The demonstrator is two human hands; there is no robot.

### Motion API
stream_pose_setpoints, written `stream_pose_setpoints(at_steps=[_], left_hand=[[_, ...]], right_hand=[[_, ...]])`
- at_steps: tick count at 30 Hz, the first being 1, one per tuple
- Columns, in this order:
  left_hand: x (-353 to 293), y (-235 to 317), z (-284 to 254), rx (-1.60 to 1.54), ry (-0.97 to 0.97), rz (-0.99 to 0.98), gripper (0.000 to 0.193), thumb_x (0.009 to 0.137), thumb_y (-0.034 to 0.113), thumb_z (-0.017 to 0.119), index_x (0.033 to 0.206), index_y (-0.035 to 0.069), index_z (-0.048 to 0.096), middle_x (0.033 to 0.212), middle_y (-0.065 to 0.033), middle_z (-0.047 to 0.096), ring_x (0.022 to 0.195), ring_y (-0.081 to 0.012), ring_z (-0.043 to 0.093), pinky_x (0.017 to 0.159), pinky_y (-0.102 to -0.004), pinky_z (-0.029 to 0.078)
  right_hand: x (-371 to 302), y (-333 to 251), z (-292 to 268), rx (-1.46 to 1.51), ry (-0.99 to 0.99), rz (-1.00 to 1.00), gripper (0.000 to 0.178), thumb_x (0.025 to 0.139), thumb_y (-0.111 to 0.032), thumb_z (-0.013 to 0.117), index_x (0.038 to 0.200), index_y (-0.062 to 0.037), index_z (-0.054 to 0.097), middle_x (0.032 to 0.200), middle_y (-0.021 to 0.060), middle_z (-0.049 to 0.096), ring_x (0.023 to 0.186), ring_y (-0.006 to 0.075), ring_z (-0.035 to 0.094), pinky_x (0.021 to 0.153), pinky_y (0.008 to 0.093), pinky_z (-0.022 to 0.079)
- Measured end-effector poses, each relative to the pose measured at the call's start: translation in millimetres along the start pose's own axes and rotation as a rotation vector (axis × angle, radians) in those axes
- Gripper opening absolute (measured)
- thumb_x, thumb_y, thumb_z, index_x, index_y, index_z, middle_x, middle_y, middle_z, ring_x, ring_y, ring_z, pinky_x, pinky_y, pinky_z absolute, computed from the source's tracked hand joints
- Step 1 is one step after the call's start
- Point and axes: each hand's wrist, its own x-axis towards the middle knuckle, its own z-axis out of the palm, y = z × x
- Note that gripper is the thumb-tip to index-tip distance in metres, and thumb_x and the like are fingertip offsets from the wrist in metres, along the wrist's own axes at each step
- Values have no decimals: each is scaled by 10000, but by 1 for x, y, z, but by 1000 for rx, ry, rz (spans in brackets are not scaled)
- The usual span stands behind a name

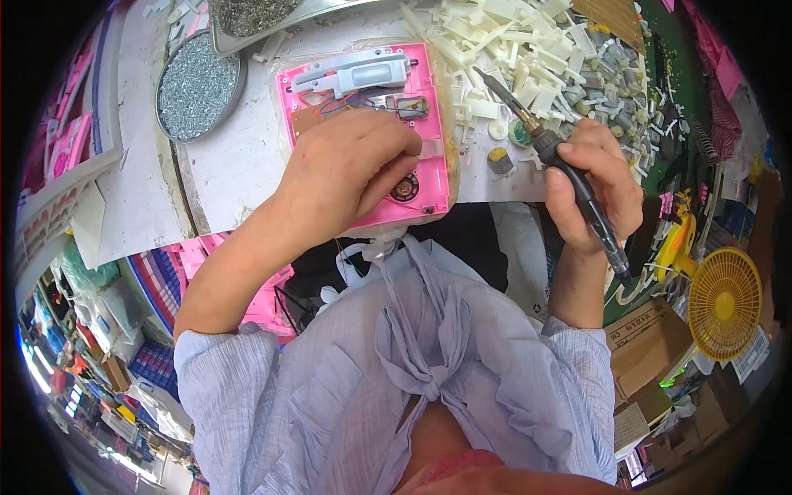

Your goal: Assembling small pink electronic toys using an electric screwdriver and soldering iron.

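Observation:
A pink plastic housing (437,177) lies open-side up on the bench in front of me, with wires, a grey-white part (371,76), a metal motor (412,107) and a round dark part (404,190) in it. My left hand (346,161) is over its lower left side, fingers bent together; their tips are partly hidden, and I cannot make out what they hold. To the right, my right hand (598,186) grips a black electric screwdriver (582,186). Its metal bit points up and left, apart from the housing, above the white pieces.
A round tray of small screws (198,87) stands left; a metal tray (272,25) of small metal parts sits behind. White plastic pieces (511,49) and small grey motors (598,91) are heaped at the right. A yellow fan (724,305) is beside the bench, lower right.

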Motion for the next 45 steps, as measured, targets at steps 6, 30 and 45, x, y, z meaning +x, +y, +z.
stream_pose_setpoints(at_steps=[6,30,45], left_hand=[[-3,1,-7,29,-28,-8,203,795,-2,759,965,23,650,1052,-124,641,904,-305,638,774,-387,519],[-10,-1,2,164,-39,83,273,722,7,800,948,56,656,1179,-105,627,912,-274,630,741,-375,533],[-12,-2,2,145,-33,84,276,722,6,801,958,62,669,1178,-108,631,902,-275,636,744,-376,537]], right_hand=[[-5,-13,-3,141,-60,68,283,757,-1,788,1017,29,679,773,107,646,668,237,582,615,337,464],[-16,-27,15,255,-296,306,243,703,-23,786,932,-28,707,690,63,571,616,214,521,580,332,400],[-20,-26,7,296,-232,258,249,725,-4,786,956,18,695,719,83,615,607,203,535,560,322,397]])
